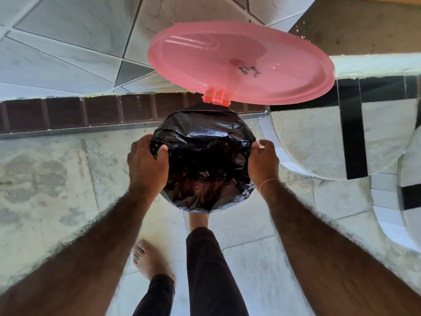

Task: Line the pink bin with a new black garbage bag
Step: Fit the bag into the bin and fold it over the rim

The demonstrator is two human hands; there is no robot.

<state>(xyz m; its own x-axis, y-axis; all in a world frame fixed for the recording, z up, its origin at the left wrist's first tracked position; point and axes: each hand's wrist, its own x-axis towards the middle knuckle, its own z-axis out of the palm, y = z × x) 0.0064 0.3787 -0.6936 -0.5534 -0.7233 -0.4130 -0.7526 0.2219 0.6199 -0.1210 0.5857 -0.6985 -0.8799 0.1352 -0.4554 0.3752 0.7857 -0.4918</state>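
At the left, the left hand [147, 164] grips the left rim of the bin, its thumb hooked over the edge onto the crinkled black plastic garbage bag [205, 160] and its fingers curled down the outside. The bag lines the round bin, which stands upright on the pale mottled floor [45, 174] with its mouth facing straight up at the camera; the plastic is folded out over the rim all round, so the bin's pink wall is hidden. Behind the mouth, the round translucent pink plastic lid [241, 62] stands raised on its hinge [216, 98], tilted away to the right. Below the bin, a bare foot [152, 261] and dark trouser legs [211, 270] show. At the right, the right hand [263, 164] holds the right rim, fingers curled round the bag's folded edge.
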